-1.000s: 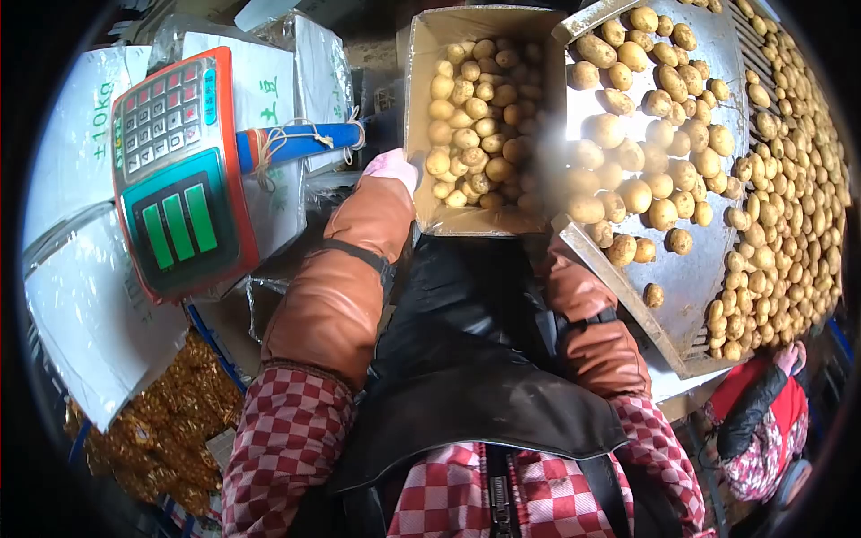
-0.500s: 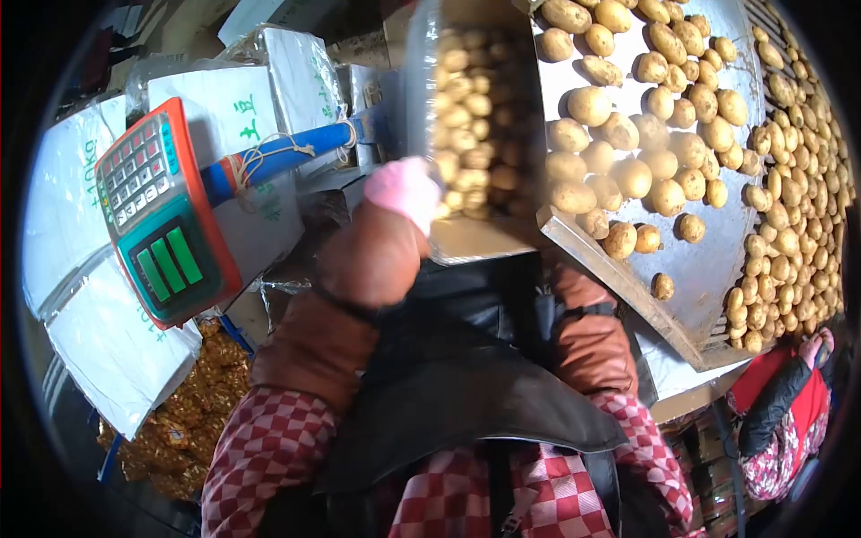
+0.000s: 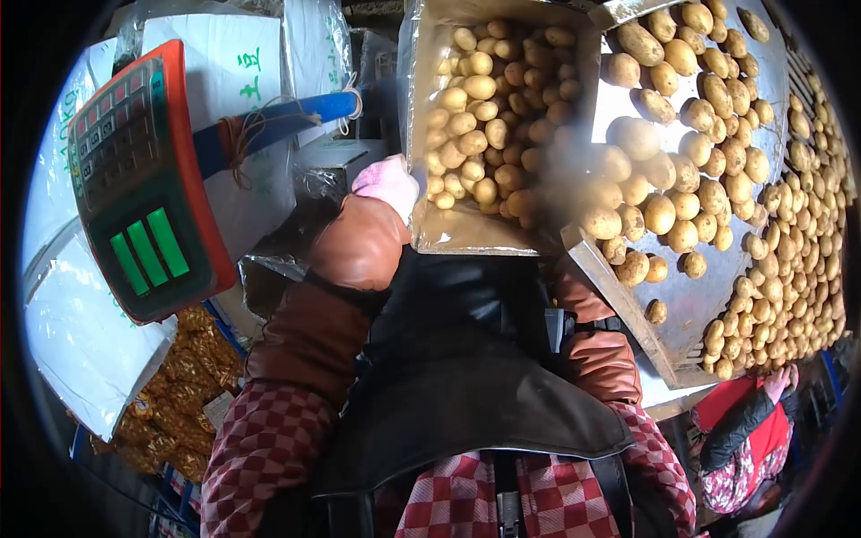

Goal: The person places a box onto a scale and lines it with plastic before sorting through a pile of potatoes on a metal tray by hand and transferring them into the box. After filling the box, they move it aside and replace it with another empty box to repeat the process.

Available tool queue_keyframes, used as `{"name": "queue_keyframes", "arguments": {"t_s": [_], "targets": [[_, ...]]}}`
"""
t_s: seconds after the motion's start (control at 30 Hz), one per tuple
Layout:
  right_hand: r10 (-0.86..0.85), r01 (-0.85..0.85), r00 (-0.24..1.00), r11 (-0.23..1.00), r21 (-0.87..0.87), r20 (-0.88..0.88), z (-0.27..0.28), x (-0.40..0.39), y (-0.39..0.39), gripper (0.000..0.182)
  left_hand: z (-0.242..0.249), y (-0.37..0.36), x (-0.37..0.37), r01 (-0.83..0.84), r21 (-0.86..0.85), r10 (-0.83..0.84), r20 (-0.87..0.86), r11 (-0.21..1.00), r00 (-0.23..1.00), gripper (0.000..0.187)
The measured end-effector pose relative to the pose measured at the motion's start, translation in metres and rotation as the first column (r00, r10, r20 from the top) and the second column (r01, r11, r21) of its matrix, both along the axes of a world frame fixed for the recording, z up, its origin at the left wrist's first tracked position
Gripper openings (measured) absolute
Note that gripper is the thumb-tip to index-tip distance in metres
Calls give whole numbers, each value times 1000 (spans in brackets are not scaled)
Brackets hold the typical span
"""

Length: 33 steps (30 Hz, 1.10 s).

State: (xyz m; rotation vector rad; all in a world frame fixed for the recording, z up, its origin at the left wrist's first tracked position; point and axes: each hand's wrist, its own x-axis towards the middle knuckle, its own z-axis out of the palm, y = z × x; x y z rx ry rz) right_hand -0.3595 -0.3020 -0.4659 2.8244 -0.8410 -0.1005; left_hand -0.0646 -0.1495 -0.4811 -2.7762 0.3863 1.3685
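Observation:
My left hand [image 3: 386,186], in a pink glove, is at the left wall of an open cardboard box [image 3: 466,244] and seems to grip it. Its fingertips are mostly hidden. Many potatoes [image 3: 495,134] lie in the box, which has clear plastic film along its edge. My right hand is out of sight; only the brown right sleeve [image 3: 596,345] shows, running up toward the box's right front corner. Beside the box on the right, a metal sorting tray [image 3: 664,336] with a raised rim bears more potatoes [image 3: 686,206]. A pale blur covers part of the view between box and tray.
A scale display [image 3: 148,251] with a blue post [image 3: 278,130] stands left. Behind it are white wrapped boxes [image 3: 215,67]. Orange netting sacks [image 3: 179,394] lie lower left. Potatoes cover a slatted rack [image 3: 794,260] at right, near another person in red [image 3: 753,430].
The box and my left hand were blurred by motion and are now sharper. More of the box's inside shows. The view has shifted, and the scale sits a little farther left.

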Motion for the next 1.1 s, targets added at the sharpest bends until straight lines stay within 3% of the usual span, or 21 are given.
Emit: {"name": "queue_keyframes", "arguments": {"t_s": [0.03,0.1,0.13,0.17,0.2,0.23,0.3,0.37,0.43,0.57,0.63,0.7,0.77,0.83,0.9,0.93,1.03,1.07,1.1], "targets": [[-14,17,999,997,-71,33,3,4,0,16,4,2,-1,-36,8,36,-18,999,999,34],[40,-40,999,999,1,-31,8,4,-4,17,2,17,-10,-75,18,76,-40,997,996,34],[34,-35,999,999,-26,-28,9,6,-1,15,-7,31,-20,54,-169,-13,238,984,971,33],[19,-20,1000,998,-59,-11,9,9,1,14,-12,42,-28,227,-306,-43,508,925,860,35],[-4,6,1000,996,-94,15,10,12,4,14,3,30,-30,348,-517,105,660,782,743,49],[-23,28,999,992,-126,37,11,15,6,15,17,21,-36,347,-519,104,657,781,746,49],[-95,109,993,970,-215,76,14,27,18,20,38,4,-52,114,-557,-23,168,822,986,65],[-97,114,991,970,-216,87,14,31,19,23,15,-30,-57,-11,-322,-3,-45,947,999,77],[-44,52,997,991,-126,66,6,25,16,23,-68,-43,-56,-76,-136,60,-117,988,991,83],[0,3,998,999,-49,65,-8,22,11,24,-113,-50,-61,164,-133,-156,74,977,985,94],[13,-11,998,1000,-28,62,-10,19,10,25,-113,-35,-50,210,-211,-221,-32,955,975,101],[24,-23,997,999,-23,68,-10,19,7,26,-109,-32,-55,220,-147,-231,-62,964,971,102],[33,-33,997,999,-12,63,-10,19,5,27,-99,-28,-64,111,-84,-126,-209,990,970,102],[36,-36,997,999,1,71,-11,17,4,27,-131,-12,-70,128,-155,-151,-146,980,978,100],[47,-48,996,999,16,70,-12,15,4,28,-154,-7,-68,-31,-175,7,-136,984,991,96],[50,-51,996,998,19,72,-11,12,3,29,-155,-7,-66,-24,-206,-2,-126,978,992,94],[71,-73,995,997,32,63,-7,4,1,30,-103,-23,-66,45,-80,-55,-129,996,990,92],[74,-76,996,997,31,58,-4,0,-1,30,-84,-26,-65,-9,-58,2,-123,998,992,87],[73,-75,996,997,33,58,-1,-3,-1,31,-93,-10,-71,-7,-58,0,-117,998,993,87]]}}
